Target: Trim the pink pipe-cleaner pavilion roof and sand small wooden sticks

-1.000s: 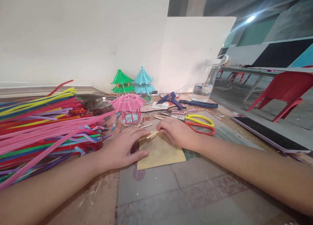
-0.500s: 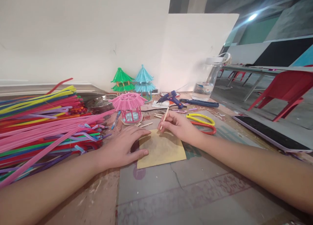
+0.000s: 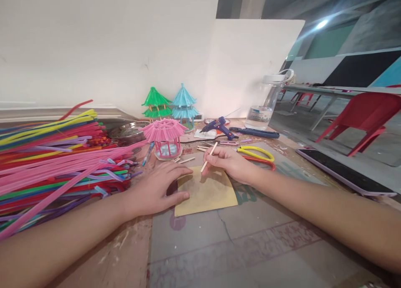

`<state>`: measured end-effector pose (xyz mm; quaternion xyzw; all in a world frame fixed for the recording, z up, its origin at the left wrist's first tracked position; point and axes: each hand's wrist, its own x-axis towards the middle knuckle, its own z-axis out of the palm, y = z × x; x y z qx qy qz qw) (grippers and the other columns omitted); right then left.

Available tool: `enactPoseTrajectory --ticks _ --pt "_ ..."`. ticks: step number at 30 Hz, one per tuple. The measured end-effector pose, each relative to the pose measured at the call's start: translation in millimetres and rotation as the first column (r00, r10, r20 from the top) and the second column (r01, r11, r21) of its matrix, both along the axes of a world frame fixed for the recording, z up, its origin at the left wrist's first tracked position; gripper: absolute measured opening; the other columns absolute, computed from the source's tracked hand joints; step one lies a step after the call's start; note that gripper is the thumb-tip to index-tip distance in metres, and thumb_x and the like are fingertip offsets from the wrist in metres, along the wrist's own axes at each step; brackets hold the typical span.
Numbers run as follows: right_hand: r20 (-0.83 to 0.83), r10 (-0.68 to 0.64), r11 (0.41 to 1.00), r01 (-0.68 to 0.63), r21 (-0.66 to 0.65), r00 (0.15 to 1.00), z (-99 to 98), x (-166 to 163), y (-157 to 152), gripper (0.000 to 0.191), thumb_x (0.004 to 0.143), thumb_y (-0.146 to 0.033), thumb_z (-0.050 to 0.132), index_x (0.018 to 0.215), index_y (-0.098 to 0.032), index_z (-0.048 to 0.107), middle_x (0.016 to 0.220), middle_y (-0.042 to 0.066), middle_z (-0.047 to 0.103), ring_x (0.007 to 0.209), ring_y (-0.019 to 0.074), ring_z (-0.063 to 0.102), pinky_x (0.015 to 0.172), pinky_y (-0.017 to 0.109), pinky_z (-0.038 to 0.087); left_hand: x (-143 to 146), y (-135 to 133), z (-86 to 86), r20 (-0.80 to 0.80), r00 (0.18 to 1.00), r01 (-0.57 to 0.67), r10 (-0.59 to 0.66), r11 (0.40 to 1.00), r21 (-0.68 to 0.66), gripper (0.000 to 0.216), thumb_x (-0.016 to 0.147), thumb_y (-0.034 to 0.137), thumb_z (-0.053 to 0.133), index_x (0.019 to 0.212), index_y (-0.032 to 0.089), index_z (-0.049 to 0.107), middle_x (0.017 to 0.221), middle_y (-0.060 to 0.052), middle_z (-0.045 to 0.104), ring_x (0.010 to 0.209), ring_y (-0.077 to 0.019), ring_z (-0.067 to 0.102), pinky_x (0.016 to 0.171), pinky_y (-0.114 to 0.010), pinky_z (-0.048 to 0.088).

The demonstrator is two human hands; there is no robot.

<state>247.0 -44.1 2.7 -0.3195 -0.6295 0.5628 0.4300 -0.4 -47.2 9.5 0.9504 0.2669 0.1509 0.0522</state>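
Note:
Pinched between the fingertips of my right hand (image 3: 224, 160) is a short wooden stick (image 3: 209, 157), tilted, its lower end over a yellowish sheet of sandpaper (image 3: 208, 194). My left hand (image 3: 164, 183) lies on the sheet's left edge, thumb and fingers apart, holding nothing. Beyond it stands a small pavilion model with a pink pipe-cleaner roof (image 3: 164, 131). Loose wooden sticks (image 3: 187, 160) lie beside its base, and more lie just behind my right hand. Whether the stick touches the sheet I cannot tell.
Bundles of coloured pipe cleaners (image 3: 62, 166) fill the left side. Farther back are green (image 3: 156, 100) and blue (image 3: 184, 102) pavilion models, a glue gun (image 3: 219, 127) and a water jug (image 3: 261, 100). Yellow-and-red-handled scissors (image 3: 258, 154) and a phone (image 3: 341, 171) lie to the right.
The stick in my right hand has tilted more, its lower end shifting left and down over the sandpaper. My left hand stays in place.

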Motion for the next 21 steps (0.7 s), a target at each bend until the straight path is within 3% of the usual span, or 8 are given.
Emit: enactPoseTrajectory --ticks 7,11,13,15,17,21 --pt "0.013 -0.003 1.0 0.003 -0.006 1.0 -0.6 0 2 0.048 0.067 -0.061 0.077 0.075 -0.019 0.058 0.065 0.002 0.071 0.063 0.0147 0.063 0.067 0.027 0.046 0 -1 0.9 0.012 1.0 0.014 -0.014 1.0 0.004 0.043 0.093 0.048 0.052 0.127 0.021 0.054 0.127 -0.01 0.063 0.122 -0.0299 0.054 0.105 -0.049 0.041" --pt "0.136 -0.006 0.996 -0.006 0.094 0.991 0.1 -1 -1 0.043 0.075 -0.06 0.069 0.077 -0.02 0.055 0.065 0.0 0.067 0.065 0.0155 0.062 0.069 0.029 0.047 1 0 1.5 0.014 1.0 0.012 -0.012 1.0 -0.016 0.044 0.093 0.047 0.053 0.128 0.02 0.054 0.128 -0.011 0.063 0.122 -0.0298 0.054 0.104 -0.049 0.04" --pt "0.24 -0.082 0.977 0.031 0.212 0.967 0.7 -3 -7 0.034 0.082 -0.053 0.064 0.079 -0.02 0.053 0.067 0.0 0.064 0.065 0.0159 0.06 0.066 0.028 0.046 1 0 1.7 0.008 1.0 0.019 -0.019 1.0 -0.021 0.044 0.093 0.046 0.053 0.128 0.021 0.054 0.13 -0.011 0.062 0.123 -0.0296 0.053 0.105 -0.049 0.039" --pt "0.345 -0.207 0.915 0.057 0.399 0.915 1.6 -7 -17 0.022 0.088 -0.04 0.058 0.081 -0.02 0.054 0.071 0.0 0.063 0.068 0.016 0.058 0.064 0.027 0.044 2 -1 2.2 -0.006 1.0 0.027 -0.028 0.999 -0.028 0.041 0.093 0.044 0.053 0.127 0.022 0.056 0.133 -0.01 0.06 0.125 -0.0294 0.052 0.107 -0.049 0.038" --pt "0.422 -0.288 0.818 -0.009 0.576 0.859 2.6 -11 -29 0.012 0.091 -0.028 0.054 0.083 -0.02 0.055 0.075 0.001 0.063 0.07 0.0157 0.057 0.064 0.026 0.043 2 -2 3.1 -0.022 0.999 0.027 -0.028 0.999 -0.035 0.041 0.092 0.044 0.055 0.126 0.023 0.058 0.136 -0.009 0.058 0.127 -0.0299 0.05 0.108 -0.049 0.037" --pt "0.528 -0.274 0.667 -0.236 0.706 0.804 3.9 -17 -37 0.012 0.093 -0.018 0.05 0.082 -0.02 0.054 0.08 0.004 0.064 0.076 0.0167 0.058 0.071 0.027 0.044 3 -6 5.2 -0.043 0.999 0.024 -0.026 0.999 -0.037 0.047 0.086 0.05 0.062 0.123 0.021 0.059 0.134 -0.01 0.058 0.126 -0.0318 0.05 0.108 -0.049 0.037"
